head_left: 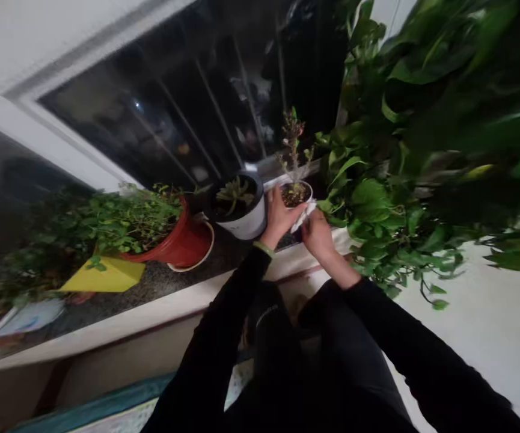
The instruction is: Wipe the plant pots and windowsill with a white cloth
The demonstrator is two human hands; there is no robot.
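Note:
A small white flowerpot (309, 193) with dark soil and a thin, twiggy plant (293, 141) stands on the windowsill. My left hand (280, 218) is wrapped against the pot's left and front side, thumb stretched across its front. At the pot's right front, my right hand (318, 231) pinches a crumpled white tissue (303, 216) that touches the pot wall. The fingertips of my right hand are partly hidden behind the tissue. Just left of my left hand sits a white and dark pot (246, 222) with a succulent (234, 193).
Along the stone sill (151, 285) stand a tilted red pot (187, 240) with leafy greens and a yellow sheet (106, 275). Trailing leafy vines (377, 204) crowd the right side. A dark window (205, 90) with bars rises behind the pots.

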